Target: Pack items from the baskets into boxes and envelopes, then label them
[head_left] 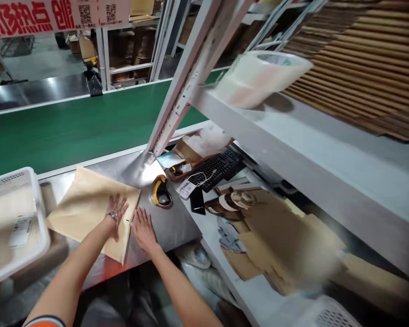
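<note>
A tan padded envelope (88,200) lies flat on the metal bench, turned at an angle. My left hand (116,213), with a bracelet at the wrist, presses on its right part, fingers spread. At the envelope's right edge is my right hand (143,227), its fingers stretched out and laid along that edge; nothing is gripped in it. Just beyond the right hand, a yellow and black scanner-like device (162,193) rests on the bench.
A white plastic basket (37,213) with a labelled parcel stands at left. Behind runs a green conveyor belt (71,127). On the right are a keyboard (218,168), a phone (197,202), cardboard pieces (269,222) and a shelf (310,154) bearing tape rolls (245,84). A slanting post (180,100) rises behind the bench.
</note>
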`<action>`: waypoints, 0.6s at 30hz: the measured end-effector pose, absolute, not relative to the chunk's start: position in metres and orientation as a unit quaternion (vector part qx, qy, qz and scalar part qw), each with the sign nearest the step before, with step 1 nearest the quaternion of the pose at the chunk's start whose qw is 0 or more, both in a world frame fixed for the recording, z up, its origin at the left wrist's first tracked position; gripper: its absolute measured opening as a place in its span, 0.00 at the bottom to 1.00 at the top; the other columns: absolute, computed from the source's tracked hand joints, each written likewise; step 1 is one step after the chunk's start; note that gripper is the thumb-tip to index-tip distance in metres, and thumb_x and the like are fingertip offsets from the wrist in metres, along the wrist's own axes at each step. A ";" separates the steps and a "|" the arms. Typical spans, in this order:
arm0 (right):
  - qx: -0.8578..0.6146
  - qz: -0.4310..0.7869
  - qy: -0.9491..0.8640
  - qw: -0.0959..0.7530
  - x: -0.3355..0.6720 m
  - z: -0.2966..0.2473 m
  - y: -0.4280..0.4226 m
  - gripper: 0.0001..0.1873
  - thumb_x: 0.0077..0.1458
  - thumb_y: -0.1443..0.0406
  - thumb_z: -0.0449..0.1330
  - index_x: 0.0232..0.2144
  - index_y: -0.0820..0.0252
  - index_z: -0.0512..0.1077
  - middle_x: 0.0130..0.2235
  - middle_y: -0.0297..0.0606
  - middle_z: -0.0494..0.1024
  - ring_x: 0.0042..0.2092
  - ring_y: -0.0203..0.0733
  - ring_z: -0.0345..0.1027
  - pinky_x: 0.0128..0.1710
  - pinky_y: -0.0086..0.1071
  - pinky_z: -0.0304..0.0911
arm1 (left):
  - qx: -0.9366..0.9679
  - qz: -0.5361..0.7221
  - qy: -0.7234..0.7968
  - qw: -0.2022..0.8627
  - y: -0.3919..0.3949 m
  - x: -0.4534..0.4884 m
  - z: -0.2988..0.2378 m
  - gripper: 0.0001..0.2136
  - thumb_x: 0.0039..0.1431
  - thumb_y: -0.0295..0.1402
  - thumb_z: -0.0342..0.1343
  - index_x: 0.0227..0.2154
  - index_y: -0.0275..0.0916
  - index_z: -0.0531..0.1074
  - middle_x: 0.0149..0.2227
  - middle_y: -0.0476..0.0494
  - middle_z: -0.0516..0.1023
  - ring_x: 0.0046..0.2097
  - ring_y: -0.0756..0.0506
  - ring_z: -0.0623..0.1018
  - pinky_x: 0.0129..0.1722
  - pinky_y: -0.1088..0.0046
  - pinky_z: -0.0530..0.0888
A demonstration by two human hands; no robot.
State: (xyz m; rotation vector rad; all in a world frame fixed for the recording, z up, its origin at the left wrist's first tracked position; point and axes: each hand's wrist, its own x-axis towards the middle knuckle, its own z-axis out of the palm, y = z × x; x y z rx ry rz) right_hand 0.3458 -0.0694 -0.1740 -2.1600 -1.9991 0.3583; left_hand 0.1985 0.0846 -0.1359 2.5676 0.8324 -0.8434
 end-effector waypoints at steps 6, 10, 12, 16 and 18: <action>-0.720 0.153 -0.674 0.055 0.342 -0.174 -0.044 0.36 0.75 0.58 0.49 0.78 0.66 0.56 0.81 0.52 0.52 0.82 0.62 0.42 0.80 0.60 0.45 | 0.914 -0.237 0.289 0.160 0.081 0.195 -0.123 0.85 0.12 0.49 0.86 0.81 0.39 0.50 0.83 0.30 0.32 0.79 0.11 0.28 0.76 0.25 0.29; -0.726 0.185 -0.661 0.022 0.356 -0.160 -0.015 0.36 0.75 0.60 0.45 0.79 0.65 0.53 0.82 0.48 0.49 0.83 0.63 0.39 0.80 0.61 0.41 | 0.918 -0.205 0.291 0.173 0.073 0.196 -0.110 0.76 0.19 0.43 0.87 0.79 0.38 0.58 0.82 0.28 0.42 0.80 0.09 0.34 0.76 0.23 0.35; -0.725 0.197 -0.660 0.011 0.364 -0.151 0.000 0.36 0.75 0.61 0.45 0.80 0.65 0.53 0.83 0.47 0.48 0.83 0.62 0.37 0.80 0.61 0.39 | 0.915 -0.242 0.278 0.164 0.052 0.192 -0.113 0.73 0.26 0.39 0.86 0.79 0.35 0.56 0.82 0.27 0.42 0.80 0.10 0.35 0.76 0.22 0.37; -0.721 0.219 -0.657 -0.035 0.373 -0.137 0.020 0.38 0.74 0.61 0.46 0.80 0.67 0.50 0.83 0.46 0.45 0.84 0.60 0.32 0.81 0.60 0.35 | 0.920 -0.239 0.252 0.179 -0.031 0.158 -0.142 0.65 0.41 0.39 0.78 0.81 0.37 0.50 0.82 0.30 0.39 0.82 0.21 0.38 0.80 0.31 0.40; -0.721 0.224 -0.653 -0.052 0.374 -0.133 0.028 0.38 0.74 0.61 0.45 0.80 0.67 0.49 0.83 0.46 0.44 0.83 0.61 0.33 0.81 0.60 0.35 | 0.910 -0.202 0.298 0.206 -0.077 0.133 -0.160 0.59 0.48 0.37 0.73 0.81 0.43 0.48 0.82 0.34 0.42 0.82 0.27 0.43 0.82 0.37 0.47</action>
